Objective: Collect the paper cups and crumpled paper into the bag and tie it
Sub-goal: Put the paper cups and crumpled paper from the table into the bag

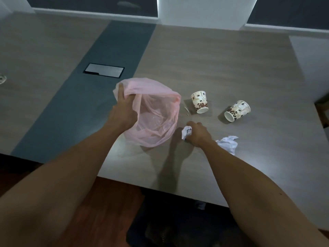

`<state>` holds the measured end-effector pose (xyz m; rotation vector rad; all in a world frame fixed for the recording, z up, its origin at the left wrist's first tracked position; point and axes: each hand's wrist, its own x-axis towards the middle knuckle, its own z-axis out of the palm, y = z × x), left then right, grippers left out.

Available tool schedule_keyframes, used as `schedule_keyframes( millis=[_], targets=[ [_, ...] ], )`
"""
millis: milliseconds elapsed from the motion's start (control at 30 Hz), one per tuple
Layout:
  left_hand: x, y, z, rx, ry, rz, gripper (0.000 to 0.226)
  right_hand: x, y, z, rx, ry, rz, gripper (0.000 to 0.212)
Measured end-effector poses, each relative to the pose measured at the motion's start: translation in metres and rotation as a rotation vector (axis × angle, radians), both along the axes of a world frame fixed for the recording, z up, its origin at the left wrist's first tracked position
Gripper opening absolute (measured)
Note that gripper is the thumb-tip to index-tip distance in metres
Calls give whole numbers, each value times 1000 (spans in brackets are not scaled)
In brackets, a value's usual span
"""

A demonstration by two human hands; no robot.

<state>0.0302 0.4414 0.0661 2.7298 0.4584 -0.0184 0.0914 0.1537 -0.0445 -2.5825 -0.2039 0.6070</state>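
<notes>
Pink translucent plastic bag (156, 118) is sitting open-mouthed on the grey wood-grain table (231, 68); the left hand (123, 111) is gripping its rim, fingers curled over the edge; the right hand (197, 133) is closing its fingers around a small white crumpled paper ball (186, 131) just beside the bag; a 2nd white crumpled paper (227, 143) is lying beside the right wrist; 2 coffee-bean-printed paper cups (200, 102) (236, 110) are lying tipped on their sides beyond, apart from each other.
</notes>
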Motion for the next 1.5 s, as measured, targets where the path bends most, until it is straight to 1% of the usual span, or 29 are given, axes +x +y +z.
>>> schedule_keyframes(
  millis=[67,100,167,233,300,400,500,533,633,667,733,800,867,933,1033,1100,1167,1233,1300,1367,1433,1500],
  targets=[
    [3,2,-1,-40,12,0,84,4,2,5,86,-30,-117,45],
    [4,2,-1,-54,12,1,84,5,4,11,151,-93,-200,48],
    [5,0,0,-69,5,8,81,6,13,31,359,-221,-342,51],
    [5,-4,1,-78,-6,9,78,8,27,47,560,-243,-390,57],
    [4,-7,1,-101,-10,3,78,10,43,57,626,-248,-334,59],
    [2,-13,1,-128,-38,-6,76,10,63,60,592,-222,-204,58],
    [1,-21,2,-137,-51,-2,73,9,65,51,475,-176,-158,71],
    [1,-25,3,-140,-51,6,72,9,61,47,432,-190,-179,68],
    [2,-34,7,-101,-74,32,69,21,42,39,347,-261,-274,47],
    [3,-37,8,-75,-85,45,65,30,36,39,317,-279,-309,44],
    [6,-39,11,-30,-122,58,56,50,25,39,258,-311,-387,46],
    [11,-40,11,-13,-166,53,48,72,19,37,190,-304,-448,52],
    [19,-40,9,-19,-213,36,44,92,18,30,134,-237,-484,59],
    [25,-39,6,-30,-229,28,45,103,19,18,99,-138,-506,68],
    [30,-37,0,-31,-234,27,46,107,19,-1,92,-40,-512,75],
    [33,-35,-3,-32,-240,18,47,105,18,-9,111,-40,-512,73],
    [34,-33,-4,-36,-236,17,47,101,16,-12,190,-140,-561,72],
    [36,-34,-3,-50,-221,27,48,91,16,-7,392,-334,-619,69],
    [38,-34,0,-73,-221,32,50,72,19,4,573,-478,-556,71],
    [39,-32,4,-98,-226,36,51,49,24,16,678,-486,-398,68],
    [41,-31,6,-116,-225,39,51,31,29,16,673,-461,-204,64],
    [42,-32,7,-121,-219,41,50,20,33,7,567,-449,-31,63]
  ],
)
